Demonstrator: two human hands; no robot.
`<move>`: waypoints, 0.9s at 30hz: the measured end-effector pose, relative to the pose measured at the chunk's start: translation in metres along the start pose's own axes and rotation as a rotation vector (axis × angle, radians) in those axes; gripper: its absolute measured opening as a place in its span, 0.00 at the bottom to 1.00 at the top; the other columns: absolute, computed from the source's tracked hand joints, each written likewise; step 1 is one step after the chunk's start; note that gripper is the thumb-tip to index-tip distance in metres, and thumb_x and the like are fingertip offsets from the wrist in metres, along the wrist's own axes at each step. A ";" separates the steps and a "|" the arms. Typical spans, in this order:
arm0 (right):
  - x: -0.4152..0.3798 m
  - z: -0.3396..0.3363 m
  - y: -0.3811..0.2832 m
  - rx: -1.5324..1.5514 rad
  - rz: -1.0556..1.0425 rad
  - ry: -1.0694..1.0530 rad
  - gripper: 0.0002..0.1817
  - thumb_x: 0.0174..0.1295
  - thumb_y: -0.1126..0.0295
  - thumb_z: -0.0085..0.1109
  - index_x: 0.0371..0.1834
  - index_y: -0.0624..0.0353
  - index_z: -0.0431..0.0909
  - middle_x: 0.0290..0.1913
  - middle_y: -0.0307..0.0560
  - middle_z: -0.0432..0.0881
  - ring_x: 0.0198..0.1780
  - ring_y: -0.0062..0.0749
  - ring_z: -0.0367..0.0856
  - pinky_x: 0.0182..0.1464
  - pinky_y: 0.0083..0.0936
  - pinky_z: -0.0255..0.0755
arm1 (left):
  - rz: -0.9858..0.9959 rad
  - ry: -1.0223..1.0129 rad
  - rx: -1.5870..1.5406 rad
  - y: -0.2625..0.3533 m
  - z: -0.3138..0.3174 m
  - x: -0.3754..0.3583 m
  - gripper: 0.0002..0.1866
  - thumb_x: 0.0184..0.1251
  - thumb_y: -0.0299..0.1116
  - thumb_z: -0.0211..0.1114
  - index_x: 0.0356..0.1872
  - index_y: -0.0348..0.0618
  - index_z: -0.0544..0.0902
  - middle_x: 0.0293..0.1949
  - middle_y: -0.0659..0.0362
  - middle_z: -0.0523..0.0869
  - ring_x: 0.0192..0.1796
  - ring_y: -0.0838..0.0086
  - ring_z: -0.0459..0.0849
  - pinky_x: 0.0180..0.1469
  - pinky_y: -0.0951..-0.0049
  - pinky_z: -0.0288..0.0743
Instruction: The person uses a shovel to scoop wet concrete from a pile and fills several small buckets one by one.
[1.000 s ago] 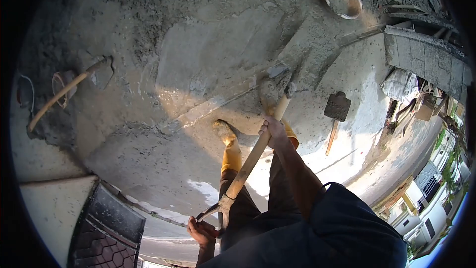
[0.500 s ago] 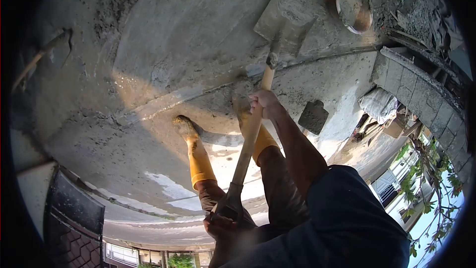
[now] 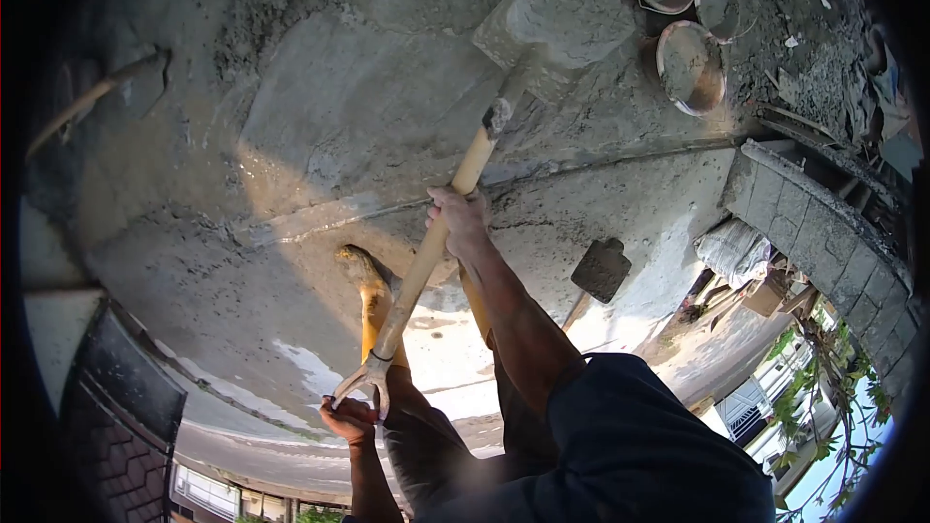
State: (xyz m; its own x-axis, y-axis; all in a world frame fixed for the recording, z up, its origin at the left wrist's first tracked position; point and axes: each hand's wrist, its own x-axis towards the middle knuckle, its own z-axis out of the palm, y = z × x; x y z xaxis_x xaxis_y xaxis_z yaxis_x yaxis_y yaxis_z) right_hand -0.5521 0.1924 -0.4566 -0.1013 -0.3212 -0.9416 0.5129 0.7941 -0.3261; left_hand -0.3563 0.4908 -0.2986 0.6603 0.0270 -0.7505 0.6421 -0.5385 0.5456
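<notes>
Wet grey ground (image 3: 320, 107), part smooth, part lumpy — L fingers (image 3: 336, 415) clenched on shovel (image 3: 417, 276) grip, R fingers (image 3: 439, 198) round shaft; blade beyond them w/ mix (image 3: 572, 10) aboard, near buckets (image 3: 717, 95).

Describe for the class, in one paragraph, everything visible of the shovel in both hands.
The shovel has a pale, wooden-looking shaft, a forked grip and a broad, squarish blade carrying wet-looking grey material. It slants out from the body; whether its blade touches the ground is unclear. The left hand holds the grip, the right hand the shaft.
</notes>
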 end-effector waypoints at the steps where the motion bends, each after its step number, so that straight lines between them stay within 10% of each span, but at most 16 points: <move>1: -0.011 0.008 -0.004 0.039 -0.007 -0.056 0.09 0.50 0.76 0.60 0.23 0.55 0.67 0.19 0.35 0.66 0.16 0.21 0.65 0.18 0.23 0.65 | 0.057 -0.022 0.014 0.012 -0.002 -0.008 0.21 0.62 0.52 0.43 0.15 0.51 0.59 0.05 0.67 0.58 0.06 0.81 0.54 0.08 0.78 0.52; 11: -0.092 -0.005 -0.139 0.098 -0.097 -0.036 0.09 0.50 0.75 0.61 0.23 0.56 0.68 0.19 0.34 0.66 0.16 0.19 0.66 0.18 0.21 0.64 | -0.052 -0.021 -0.051 0.054 0.040 -0.111 0.18 0.63 0.50 0.42 0.18 0.52 0.60 0.06 0.66 0.58 0.06 0.78 0.54 0.08 0.75 0.52; 17: -0.068 -0.091 -0.222 -0.029 -0.378 0.222 0.09 0.54 0.75 0.58 0.27 0.60 0.65 0.19 0.38 0.68 0.14 0.22 0.67 0.14 0.22 0.65 | -0.085 -0.441 -0.006 0.045 0.129 -0.156 0.23 0.61 0.56 0.47 0.26 0.45 0.66 0.08 0.61 0.62 0.05 0.72 0.59 0.06 0.71 0.58; 27: -0.009 -0.159 -0.342 -0.367 -0.483 0.525 0.07 0.51 0.76 0.56 0.26 0.66 0.67 0.20 0.45 0.71 0.17 0.28 0.71 0.16 0.24 0.65 | -0.610 -0.643 -0.202 0.069 0.278 -0.205 0.13 0.69 0.44 0.46 0.34 0.46 0.67 0.14 0.61 0.66 0.14 0.73 0.68 0.19 0.68 0.69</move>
State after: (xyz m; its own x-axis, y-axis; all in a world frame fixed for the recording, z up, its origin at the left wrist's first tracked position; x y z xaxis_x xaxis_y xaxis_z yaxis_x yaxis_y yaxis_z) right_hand -0.8625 0.0061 -0.3499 -0.6751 -0.4604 -0.5764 0.0059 0.7780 -0.6283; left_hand -0.5555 0.2138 -0.2107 -0.1224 -0.2486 -0.9608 0.9050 -0.4254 -0.0052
